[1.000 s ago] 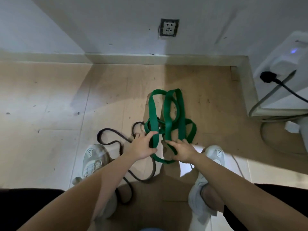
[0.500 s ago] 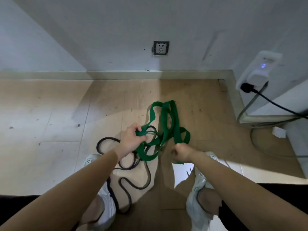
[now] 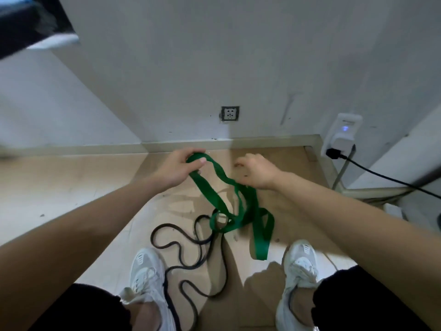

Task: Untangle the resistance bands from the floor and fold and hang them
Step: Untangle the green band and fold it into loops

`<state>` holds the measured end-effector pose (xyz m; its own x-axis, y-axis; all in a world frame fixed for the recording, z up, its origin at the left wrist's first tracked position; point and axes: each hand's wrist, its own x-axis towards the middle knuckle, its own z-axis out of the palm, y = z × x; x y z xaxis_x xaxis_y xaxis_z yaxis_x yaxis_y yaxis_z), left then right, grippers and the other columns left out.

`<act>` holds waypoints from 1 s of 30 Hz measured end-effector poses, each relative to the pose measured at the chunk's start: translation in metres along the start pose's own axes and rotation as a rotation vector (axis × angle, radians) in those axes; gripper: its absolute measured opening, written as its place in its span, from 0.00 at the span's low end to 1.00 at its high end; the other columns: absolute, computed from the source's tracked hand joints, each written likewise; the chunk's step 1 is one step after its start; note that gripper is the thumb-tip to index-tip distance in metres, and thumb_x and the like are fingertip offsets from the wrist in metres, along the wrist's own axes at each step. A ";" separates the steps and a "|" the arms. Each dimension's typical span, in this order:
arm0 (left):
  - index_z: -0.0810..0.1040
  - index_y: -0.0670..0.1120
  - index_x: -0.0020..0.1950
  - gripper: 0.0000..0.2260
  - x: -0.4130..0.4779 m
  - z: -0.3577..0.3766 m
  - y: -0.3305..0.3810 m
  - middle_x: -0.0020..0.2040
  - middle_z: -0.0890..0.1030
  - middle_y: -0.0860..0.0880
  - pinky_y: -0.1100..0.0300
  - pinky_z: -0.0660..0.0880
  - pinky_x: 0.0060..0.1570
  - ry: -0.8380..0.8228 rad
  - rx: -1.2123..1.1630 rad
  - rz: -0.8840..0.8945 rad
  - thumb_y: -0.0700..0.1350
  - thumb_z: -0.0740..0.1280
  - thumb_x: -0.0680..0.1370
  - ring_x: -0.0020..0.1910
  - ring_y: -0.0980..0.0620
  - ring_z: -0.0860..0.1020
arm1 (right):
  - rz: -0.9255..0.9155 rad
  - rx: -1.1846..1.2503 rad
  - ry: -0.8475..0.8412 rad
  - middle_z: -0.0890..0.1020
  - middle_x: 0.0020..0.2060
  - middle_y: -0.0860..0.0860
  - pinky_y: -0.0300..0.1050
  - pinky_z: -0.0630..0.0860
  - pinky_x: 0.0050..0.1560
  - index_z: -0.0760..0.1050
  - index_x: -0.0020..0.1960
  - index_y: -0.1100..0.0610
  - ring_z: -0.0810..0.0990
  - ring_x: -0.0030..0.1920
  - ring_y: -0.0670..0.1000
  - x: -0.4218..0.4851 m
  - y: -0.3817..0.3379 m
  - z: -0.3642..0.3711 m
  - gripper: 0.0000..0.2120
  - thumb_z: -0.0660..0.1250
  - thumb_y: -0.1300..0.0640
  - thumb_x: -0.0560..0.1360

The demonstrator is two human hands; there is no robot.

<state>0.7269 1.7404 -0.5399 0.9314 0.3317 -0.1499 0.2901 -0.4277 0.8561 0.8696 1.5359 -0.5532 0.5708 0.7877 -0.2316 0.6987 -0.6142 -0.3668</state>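
My left hand (image 3: 177, 169) has its fingers clamped on the top loop of the green band (image 3: 207, 190), held up above the floor (image 3: 71, 187) — its lower coils hang tangled with the black band (image 3: 167, 225), which lies between my shoes (image 3: 145, 268). The right hand (image 3: 256, 173) is curled just to the right; the green band runs under its palm — whether it is gripped, I cannot tell.
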 end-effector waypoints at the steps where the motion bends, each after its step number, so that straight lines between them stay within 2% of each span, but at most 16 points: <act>1: 0.75 0.45 0.69 0.15 0.000 -0.005 0.016 0.54 0.82 0.40 0.52 0.81 0.56 -0.039 0.010 0.056 0.45 0.66 0.82 0.48 0.45 0.84 | -0.024 0.034 0.043 0.76 0.66 0.53 0.54 0.72 0.67 0.71 0.72 0.52 0.73 0.67 0.55 0.001 -0.009 -0.014 0.27 0.73 0.48 0.75; 4: 0.75 0.46 0.68 0.13 0.001 -0.017 0.061 0.57 0.81 0.45 0.61 0.78 0.50 -0.103 0.033 0.192 0.44 0.63 0.83 0.44 0.50 0.83 | -0.131 0.168 0.086 0.76 0.65 0.50 0.46 0.71 0.64 0.70 0.73 0.54 0.74 0.64 0.49 0.003 -0.037 -0.048 0.30 0.74 0.47 0.75; 8: 0.74 0.44 0.69 0.14 0.000 -0.041 0.108 0.56 0.81 0.47 0.66 0.78 0.49 -0.090 0.015 0.285 0.44 0.61 0.84 0.41 0.55 0.83 | -0.166 0.391 0.152 0.82 0.53 0.52 0.47 0.76 0.54 0.78 0.60 0.55 0.80 0.50 0.47 0.004 -0.053 -0.074 0.13 0.71 0.51 0.78; 10: 0.73 0.43 0.70 0.15 -0.001 -0.056 0.121 0.56 0.81 0.48 0.66 0.78 0.50 -0.075 0.019 0.315 0.44 0.61 0.84 0.42 0.55 0.83 | -0.134 0.436 0.181 0.82 0.51 0.55 0.49 0.79 0.51 0.78 0.61 0.55 0.81 0.46 0.49 0.004 -0.057 -0.091 0.13 0.71 0.52 0.79; 13: 0.72 0.45 0.71 0.16 0.001 -0.076 0.129 0.55 0.82 0.49 0.63 0.79 0.52 -0.010 0.032 0.353 0.45 0.61 0.84 0.45 0.52 0.83 | -0.099 0.569 0.156 0.82 0.53 0.61 0.55 0.84 0.50 0.74 0.66 0.58 0.86 0.48 0.58 0.000 -0.066 -0.125 0.19 0.72 0.56 0.78; 17: 0.76 0.45 0.63 0.10 0.014 -0.089 0.125 0.55 0.83 0.48 0.55 0.79 0.50 0.172 -0.047 0.334 0.46 0.59 0.85 0.47 0.51 0.82 | -0.154 0.760 0.136 0.86 0.47 0.60 0.55 0.84 0.51 0.73 0.62 0.62 0.87 0.47 0.59 -0.004 -0.073 -0.159 0.16 0.71 0.58 0.78; 19: 0.78 0.45 0.59 0.11 0.022 -0.088 0.114 0.53 0.83 0.48 0.52 0.79 0.54 0.185 -0.061 0.282 0.48 0.58 0.85 0.49 0.51 0.82 | -0.160 0.860 0.125 0.87 0.45 0.60 0.55 0.83 0.52 0.76 0.59 0.65 0.86 0.46 0.60 -0.002 -0.070 -0.159 0.14 0.69 0.56 0.80; 21: 0.80 0.47 0.56 0.12 0.028 -0.085 0.101 0.53 0.83 0.47 0.49 0.77 0.61 0.142 -0.025 0.216 0.50 0.58 0.85 0.55 0.48 0.81 | -0.144 0.899 0.103 0.87 0.42 0.59 0.54 0.81 0.54 0.80 0.55 0.63 0.85 0.44 0.58 0.001 -0.068 -0.151 0.11 0.66 0.55 0.81; 24: 0.81 0.54 0.46 0.13 0.032 -0.084 0.087 0.49 0.83 0.53 0.45 0.70 0.68 0.031 0.081 0.134 0.53 0.59 0.84 0.61 0.43 0.78 | -0.126 0.780 0.093 0.85 0.39 0.56 0.50 0.81 0.55 0.82 0.48 0.60 0.84 0.42 0.54 0.005 -0.062 -0.144 0.10 0.66 0.55 0.82; 25: 0.81 0.54 0.46 0.14 0.033 -0.084 0.085 0.51 0.83 0.53 0.45 0.69 0.70 -0.022 0.097 0.117 0.54 0.59 0.84 0.63 0.45 0.77 | -0.126 0.767 0.095 0.84 0.37 0.55 0.48 0.80 0.54 0.82 0.47 0.59 0.82 0.41 0.53 0.005 -0.059 -0.144 0.10 0.66 0.55 0.82; 28: 0.83 0.50 0.56 0.15 0.035 -0.084 0.084 0.56 0.84 0.50 0.48 0.68 0.71 -0.156 0.049 0.101 0.54 0.58 0.84 0.62 0.53 0.79 | -0.130 0.820 0.075 0.81 0.36 0.50 0.44 0.77 0.51 0.82 0.49 0.62 0.79 0.39 0.48 0.005 -0.051 -0.144 0.08 0.69 0.56 0.80; 30: 0.83 0.47 0.57 0.15 0.037 -0.083 0.088 0.56 0.84 0.49 0.46 0.68 0.71 -0.167 -0.034 0.100 0.53 0.59 0.84 0.60 0.50 0.79 | -0.147 0.829 0.072 0.81 0.37 0.48 0.40 0.77 0.49 0.81 0.53 0.63 0.79 0.38 0.44 0.004 -0.048 -0.145 0.09 0.72 0.59 0.77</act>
<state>0.7685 1.7850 -0.4293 0.9795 0.1441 -0.1406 0.1893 -0.4217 0.8868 0.9009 1.5614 -0.4062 0.5446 0.8347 -0.0818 0.2414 -0.2494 -0.9378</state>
